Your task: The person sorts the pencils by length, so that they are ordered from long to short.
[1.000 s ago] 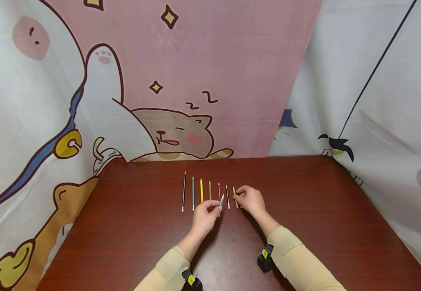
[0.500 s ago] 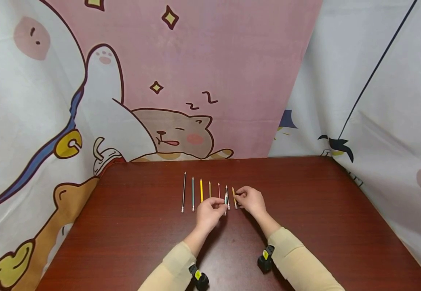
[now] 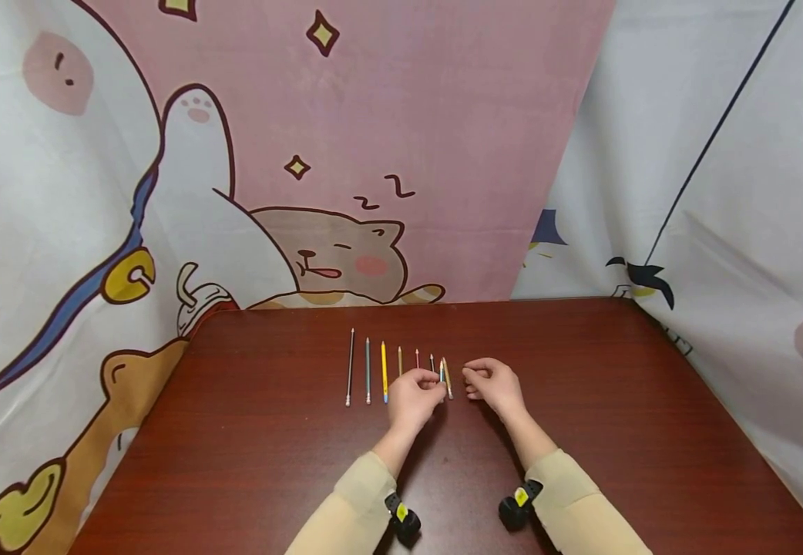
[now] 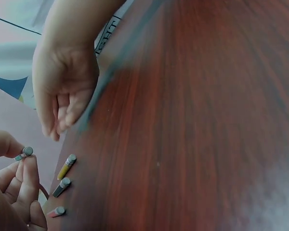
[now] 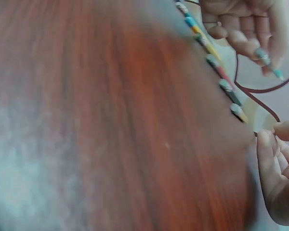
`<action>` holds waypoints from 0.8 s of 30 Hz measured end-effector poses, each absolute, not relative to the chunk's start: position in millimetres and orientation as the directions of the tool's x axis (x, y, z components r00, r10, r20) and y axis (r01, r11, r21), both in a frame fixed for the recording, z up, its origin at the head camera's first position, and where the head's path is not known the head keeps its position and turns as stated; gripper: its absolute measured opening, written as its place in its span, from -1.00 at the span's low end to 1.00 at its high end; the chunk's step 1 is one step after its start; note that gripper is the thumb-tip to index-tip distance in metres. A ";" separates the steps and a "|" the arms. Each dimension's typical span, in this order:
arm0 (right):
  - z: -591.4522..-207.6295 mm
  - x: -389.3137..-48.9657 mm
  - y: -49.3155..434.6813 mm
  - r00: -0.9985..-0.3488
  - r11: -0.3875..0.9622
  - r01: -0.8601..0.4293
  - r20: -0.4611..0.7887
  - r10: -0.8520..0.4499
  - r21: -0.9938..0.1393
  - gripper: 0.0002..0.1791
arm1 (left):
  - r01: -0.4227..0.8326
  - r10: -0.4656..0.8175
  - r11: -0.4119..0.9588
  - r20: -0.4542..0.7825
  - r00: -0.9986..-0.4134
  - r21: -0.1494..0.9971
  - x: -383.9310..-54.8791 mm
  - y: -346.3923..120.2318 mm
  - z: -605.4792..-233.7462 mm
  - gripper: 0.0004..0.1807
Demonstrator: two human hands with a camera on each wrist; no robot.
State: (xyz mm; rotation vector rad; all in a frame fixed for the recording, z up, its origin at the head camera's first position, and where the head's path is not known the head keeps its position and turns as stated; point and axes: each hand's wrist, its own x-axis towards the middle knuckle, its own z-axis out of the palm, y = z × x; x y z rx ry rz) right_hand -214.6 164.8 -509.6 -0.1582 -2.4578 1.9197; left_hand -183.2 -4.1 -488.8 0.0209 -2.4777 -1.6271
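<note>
My left hand (image 3: 414, 402) pinches a short teal pencil (image 5: 269, 61) between thumb and fingertips, its point facing away from me. In the head view this pencil overlaps the dark pencil (image 3: 432, 361) and lies just left of the short yellow pencil (image 3: 447, 378), the rightmost of the row. To the right of that, my right hand (image 3: 497, 387) hovers with loosely bent fingers and nothing in them. The left hand hides the lower parts of the gold pencil (image 3: 400, 359) and the red pencil (image 3: 417, 358).
Further left on the brown table (image 3: 249, 447) lie a long black pencil (image 3: 351, 368), a blue-green pencil (image 3: 368, 370) and a yellow pencil (image 3: 384, 370). The row runs from longer to shorter, left to right. A patterned cloth (image 3: 485, 154) hangs behind the table.
My left hand has carried the teal pencil rightward across the row. My right hand has let go of the short yellow pencil and drawn away to the right.
</note>
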 end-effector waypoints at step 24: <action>-497.9 -198.4 209.9 -0.986 0.046 0.107 -0.100 0.134 -0.993 -0.57 | 0.177 -0.212 0.703 0.440 -0.873 0.689 -198.1 38.1 -507.0 -0.92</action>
